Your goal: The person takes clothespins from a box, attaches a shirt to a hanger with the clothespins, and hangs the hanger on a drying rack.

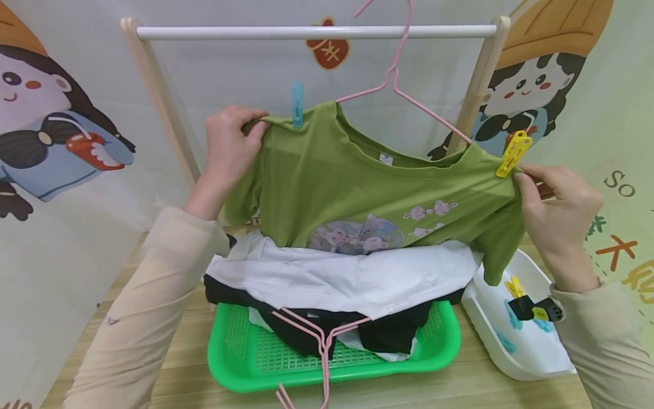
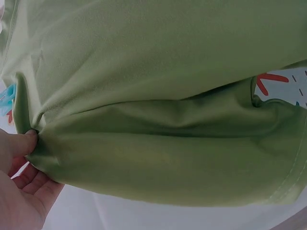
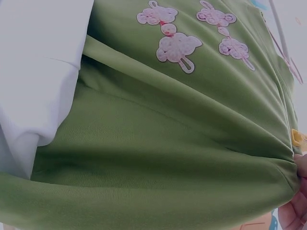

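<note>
Shirt (image 1: 288,176) of green cloth, with a pink hanger (image 1: 393,69) through its neck, held before the white rail (image 1: 255,33) and above the green basket (image 1: 225,369), the left grip (image 1: 232,139) and right grip (image 1: 564,207) each pinching a shoulder just outside a blue clip (image 1: 298,105) and a yellow clip (image 1: 514,153) respectively. The step appears to be straightening the shoulders; the next move probably calls for an even pull, then lifting the hanger to the rail. The neck label (image 1: 386,159) is too small to read, no brand is legible, and the backdrop (image 1: 76,267) reads "SO" at right.

the long beige sleeves (image 1: 138,301) are wrinkled.
</note>
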Action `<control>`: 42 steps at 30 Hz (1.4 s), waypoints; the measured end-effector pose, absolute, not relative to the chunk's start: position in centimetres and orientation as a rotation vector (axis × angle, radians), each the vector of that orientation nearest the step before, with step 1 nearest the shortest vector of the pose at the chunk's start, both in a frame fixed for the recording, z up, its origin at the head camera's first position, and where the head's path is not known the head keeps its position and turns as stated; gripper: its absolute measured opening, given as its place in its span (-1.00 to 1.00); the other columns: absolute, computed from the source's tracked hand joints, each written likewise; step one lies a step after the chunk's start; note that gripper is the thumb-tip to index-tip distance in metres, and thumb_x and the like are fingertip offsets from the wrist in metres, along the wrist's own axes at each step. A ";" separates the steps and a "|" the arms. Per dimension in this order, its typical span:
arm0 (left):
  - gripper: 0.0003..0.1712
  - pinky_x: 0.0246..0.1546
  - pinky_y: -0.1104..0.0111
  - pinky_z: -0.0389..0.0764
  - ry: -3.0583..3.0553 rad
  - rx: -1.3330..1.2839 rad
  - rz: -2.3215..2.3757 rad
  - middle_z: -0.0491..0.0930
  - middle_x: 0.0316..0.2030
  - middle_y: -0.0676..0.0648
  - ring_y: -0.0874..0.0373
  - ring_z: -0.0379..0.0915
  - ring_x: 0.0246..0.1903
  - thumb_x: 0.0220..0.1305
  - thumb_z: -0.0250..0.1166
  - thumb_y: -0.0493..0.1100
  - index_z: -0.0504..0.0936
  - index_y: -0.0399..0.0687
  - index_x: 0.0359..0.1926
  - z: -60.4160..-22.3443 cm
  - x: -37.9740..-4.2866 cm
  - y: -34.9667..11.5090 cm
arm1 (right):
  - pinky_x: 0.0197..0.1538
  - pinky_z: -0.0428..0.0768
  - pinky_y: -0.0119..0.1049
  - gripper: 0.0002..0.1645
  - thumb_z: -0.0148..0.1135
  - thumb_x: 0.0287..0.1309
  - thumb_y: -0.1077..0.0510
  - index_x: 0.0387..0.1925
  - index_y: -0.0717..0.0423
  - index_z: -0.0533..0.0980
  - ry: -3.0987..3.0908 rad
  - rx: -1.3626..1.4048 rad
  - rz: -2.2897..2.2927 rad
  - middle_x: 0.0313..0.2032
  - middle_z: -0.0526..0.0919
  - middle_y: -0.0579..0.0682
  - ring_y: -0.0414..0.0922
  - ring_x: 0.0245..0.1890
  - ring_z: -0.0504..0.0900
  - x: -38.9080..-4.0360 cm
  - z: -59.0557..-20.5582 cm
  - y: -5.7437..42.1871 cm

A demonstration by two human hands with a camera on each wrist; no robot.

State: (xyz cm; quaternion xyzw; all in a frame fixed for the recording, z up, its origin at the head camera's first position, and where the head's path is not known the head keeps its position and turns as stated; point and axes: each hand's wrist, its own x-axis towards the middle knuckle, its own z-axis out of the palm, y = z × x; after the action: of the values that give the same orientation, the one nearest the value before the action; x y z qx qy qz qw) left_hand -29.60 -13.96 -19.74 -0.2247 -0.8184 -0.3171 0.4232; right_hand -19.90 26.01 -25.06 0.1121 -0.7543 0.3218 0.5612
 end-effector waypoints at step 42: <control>-0.79 0.02 0.13 0.47 -2.233 -0.614 -0.847 0.62 -0.18 -0.33 -0.18 0.52 -0.10 0.23 0.19 -0.38 0.64 -0.41 -0.14 -22.7 -31.4 -13.0 | -0.29 0.38 -0.67 -0.89 0.26 0.00 0.41 -0.40 0.46 0.63 -1.767 0.383 0.765 -0.51 0.62 0.33 -0.60 -0.43 0.41 -19.4 -27.5 27.5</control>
State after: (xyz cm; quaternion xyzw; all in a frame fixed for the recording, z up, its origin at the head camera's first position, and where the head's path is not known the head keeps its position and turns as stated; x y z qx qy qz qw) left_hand -31.44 -12.96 -22.69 -0.2349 -0.8543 -0.3242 0.3315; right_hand -19.39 27.53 -27.45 0.1623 -0.7484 0.3239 0.5555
